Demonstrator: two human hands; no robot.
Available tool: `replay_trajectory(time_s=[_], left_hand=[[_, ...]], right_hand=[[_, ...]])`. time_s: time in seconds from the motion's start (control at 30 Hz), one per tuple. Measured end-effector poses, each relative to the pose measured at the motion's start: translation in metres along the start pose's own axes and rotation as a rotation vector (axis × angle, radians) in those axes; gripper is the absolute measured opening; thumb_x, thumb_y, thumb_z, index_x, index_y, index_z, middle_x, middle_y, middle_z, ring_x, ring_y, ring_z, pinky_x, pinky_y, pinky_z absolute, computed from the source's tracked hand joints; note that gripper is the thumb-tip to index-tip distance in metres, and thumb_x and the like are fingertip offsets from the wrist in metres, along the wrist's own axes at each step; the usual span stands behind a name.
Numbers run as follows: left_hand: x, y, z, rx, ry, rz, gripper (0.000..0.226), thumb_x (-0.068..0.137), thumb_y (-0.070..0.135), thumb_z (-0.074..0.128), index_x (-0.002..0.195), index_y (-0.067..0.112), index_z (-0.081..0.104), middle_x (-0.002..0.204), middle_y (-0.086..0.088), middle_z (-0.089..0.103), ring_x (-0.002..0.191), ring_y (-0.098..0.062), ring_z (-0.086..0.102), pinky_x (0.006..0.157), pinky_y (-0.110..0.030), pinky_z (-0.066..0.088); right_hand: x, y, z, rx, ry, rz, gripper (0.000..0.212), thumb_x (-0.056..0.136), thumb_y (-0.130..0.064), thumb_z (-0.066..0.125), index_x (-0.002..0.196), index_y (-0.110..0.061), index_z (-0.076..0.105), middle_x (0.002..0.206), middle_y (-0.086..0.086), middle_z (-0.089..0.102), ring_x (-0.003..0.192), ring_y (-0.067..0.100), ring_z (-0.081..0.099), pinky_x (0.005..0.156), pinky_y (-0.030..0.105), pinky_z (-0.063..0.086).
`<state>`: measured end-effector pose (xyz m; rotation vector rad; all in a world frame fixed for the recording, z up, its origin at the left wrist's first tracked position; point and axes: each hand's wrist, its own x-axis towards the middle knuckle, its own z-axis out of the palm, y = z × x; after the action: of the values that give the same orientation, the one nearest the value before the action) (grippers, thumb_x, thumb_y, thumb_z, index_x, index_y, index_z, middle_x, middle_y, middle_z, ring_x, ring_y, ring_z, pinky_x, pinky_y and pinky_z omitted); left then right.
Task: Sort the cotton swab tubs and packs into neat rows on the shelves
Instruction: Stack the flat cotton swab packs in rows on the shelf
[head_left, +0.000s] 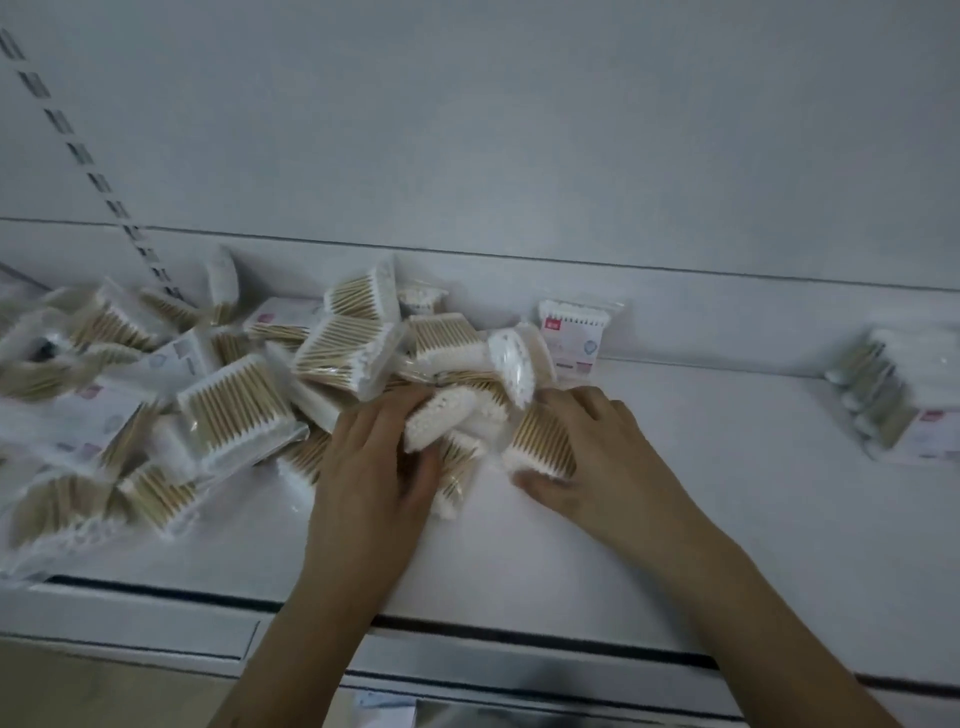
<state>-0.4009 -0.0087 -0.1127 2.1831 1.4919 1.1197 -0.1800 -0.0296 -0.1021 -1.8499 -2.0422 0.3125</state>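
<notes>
A shop is shown here. A white metal shelf (675, 467) is seen, like the ones shops use. A strip with slots (78, 150) is fixed up the back wall (519, 130), so shelves can be hung at many heights. Many same packs (234, 410) of cotton swabs are piled on the shelf, and more packs are stacked in a row (883, 395) at the right.

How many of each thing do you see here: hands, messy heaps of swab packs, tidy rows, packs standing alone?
Hands: 2, left hand and right hand, both gripping packs
Messy heap: 1, too jumbled to count inside
Tidy row: 1
Pack standing alone: 1
Total: 5
</notes>
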Motion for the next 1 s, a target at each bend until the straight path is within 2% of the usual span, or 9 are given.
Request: replay_trajectory(time_s=[0.1, 0.17, 0.23, 0.33, 0.47, 0.57, 0.63, 0.73, 1.0], left_hand=[[-0.001, 0.003, -0.005, -0.178, 0.028, -0.076, 0.03, 0.097, 0.022, 0.057, 0.127, 0.025, 0.057, 0.109, 0.007, 0.061, 0.09, -0.004, 0.058, 0.078, -0.009, 0.042], [-0.002, 0.006, -0.007, -0.262, 0.016, -0.138, 0.023, 0.097, 0.032, 0.054, 0.119, 0.025, 0.059, 0.084, 0.004, 0.063, 0.067, -0.01, 0.058, 0.061, -0.017, 0.043], [-0.002, 0.01, -0.01, -0.303, 0.019, -0.178, 0.023, 0.095, 0.042, 0.051, 0.103, 0.022, 0.058, 0.069, 0.005, 0.06, 0.058, -0.01, 0.057, 0.054, -0.019, 0.04], [-0.002, 0.016, -0.012, -0.324, 0.027, -0.202, 0.018, 0.095, 0.035, 0.053, 0.082, 0.025, 0.047, 0.063, 0.02, 0.058, 0.054, -0.001, 0.054, 0.048, -0.008, 0.035], [-0.006, 0.009, -0.009, -0.298, 0.031, -0.18, 0.033, 0.097, 0.052, 0.051, 0.08, 0.024, 0.049, 0.069, 0.006, 0.057, 0.064, -0.006, 0.057, 0.059, -0.021, 0.044], [-0.007, 0.008, -0.007, -0.291, 0.021, -0.137, 0.02, 0.095, 0.051, 0.052, 0.093, 0.031, 0.054, 0.081, -0.001, 0.059, 0.078, -0.02, 0.061, 0.066, -0.036, 0.048], [-0.006, 0.019, -0.011, -0.348, 0.006, -0.127, 0.01, 0.095, 0.043, 0.058, 0.104, 0.043, 0.055, 0.093, 0.01, 0.066, 0.091, -0.01, 0.065, 0.075, -0.029, 0.054], [-0.002, 0.034, -0.013, -0.412, -0.041, -0.114, 0.04, 0.092, 0.023, 0.066, 0.113, 0.053, 0.049, 0.099, 0.028, 0.067, 0.09, 0.002, 0.067, 0.069, -0.009, 0.049], [0.014, 0.07, 0.014, -0.491, -0.132, -0.04, 0.032, 0.088, 0.021, 0.074, 0.109, 0.043, 0.062, 0.097, 0.017, 0.069, 0.084, -0.006, 0.067, 0.074, -0.015, 0.053]], right_hand=[[-0.007, -0.004, 0.006, 0.1, 0.129, -0.031, 0.063, 0.081, -0.037, 0.072, 0.135, -0.022, 0.044, 0.123, -0.008, 0.053, 0.109, 0.015, 0.048, 0.084, 0.018, 0.032], [-0.005, -0.008, 0.002, 0.207, 0.151, 0.021, 0.047, 0.086, -0.038, 0.066, 0.126, -0.026, 0.046, 0.112, -0.012, 0.058, 0.099, 0.011, 0.054, 0.078, 0.023, 0.042], [-0.003, -0.009, -0.004, 0.277, 0.158, 0.059, 0.032, 0.092, -0.044, 0.055, 0.119, -0.028, 0.049, 0.101, -0.011, 0.064, 0.087, 0.008, 0.06, 0.073, 0.03, 0.049], [-0.003, -0.009, -0.009, 0.281, 0.223, 0.085, 0.026, 0.098, -0.048, 0.049, 0.117, -0.03, 0.053, 0.083, -0.011, 0.066, 0.071, 0.009, 0.06, 0.06, 0.021, 0.042], [-0.003, -0.012, -0.012, 0.278, 0.253, 0.139, 0.036, 0.094, -0.048, 0.054, 0.123, -0.027, 0.05, 0.083, -0.004, 0.067, 0.07, 0.016, 0.061, 0.065, 0.029, 0.045], [-0.003, -0.013, -0.014, 0.358, 0.302, 0.198, 0.032, 0.094, -0.039, 0.061, 0.121, -0.026, 0.049, 0.087, -0.009, 0.067, 0.077, 0.018, 0.064, 0.071, 0.037, 0.05], [-0.003, -0.011, -0.015, 0.417, 0.357, 0.24, 0.027, 0.093, -0.032, 0.061, 0.114, -0.028, 0.045, 0.081, -0.015, 0.064, 0.073, 0.016, 0.063, 0.068, 0.039, 0.051], [-0.004, -0.004, -0.02, 0.519, 0.409, 0.277, 0.022, 0.094, -0.028, 0.059, 0.108, -0.031, 0.042, 0.085, -0.017, 0.064, 0.074, 0.015, 0.066, 0.067, 0.044, 0.056], [-0.039, 0.012, -0.049, 0.803, 0.592, 0.226, 0.019, 0.1, -0.023, 0.057, 0.114, -0.035, 0.062, 0.096, -0.017, 0.067, 0.091, 0.006, 0.068, 0.062, 0.019, 0.057]])
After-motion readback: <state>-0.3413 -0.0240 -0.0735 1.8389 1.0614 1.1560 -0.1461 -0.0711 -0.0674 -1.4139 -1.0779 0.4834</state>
